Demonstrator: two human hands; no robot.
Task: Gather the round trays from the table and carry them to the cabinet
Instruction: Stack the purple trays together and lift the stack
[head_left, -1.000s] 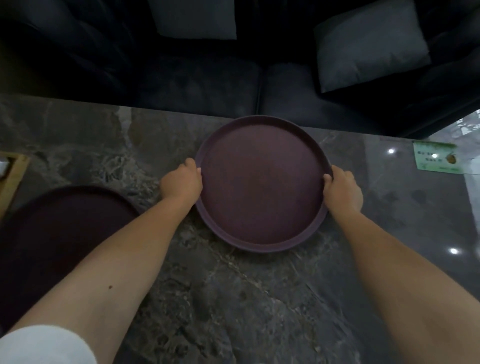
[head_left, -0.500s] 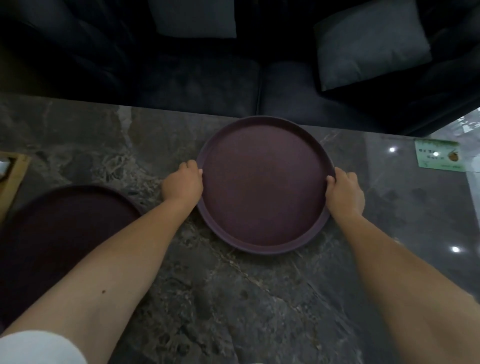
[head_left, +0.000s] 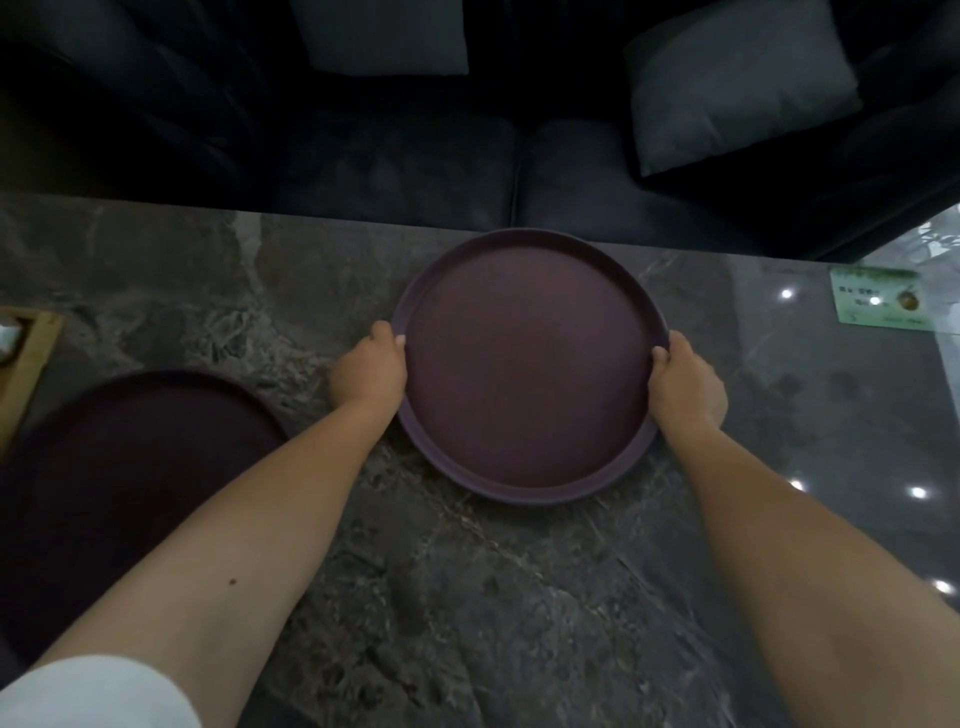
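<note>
Both hands grip the purple round tray (head_left: 524, 374): left hand (head_left: 370, 373) on its left rim, right hand (head_left: 685, 384) on its right rim. Tray at bench (head_left: 467, 597) far edge, position barely changed; right thumb now hooked over the rim. Second round tray (head_left: 135, 478) lies at left.

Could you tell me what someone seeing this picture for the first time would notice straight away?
The eye goes first to the round purple tray in the middle of the dark marble table, gripped at opposite edges by the left hand and the right hand. A second, darker round tray lies in shadow at the left, partly under the left forearm. A small green card sits near the table's far right edge.
</note>
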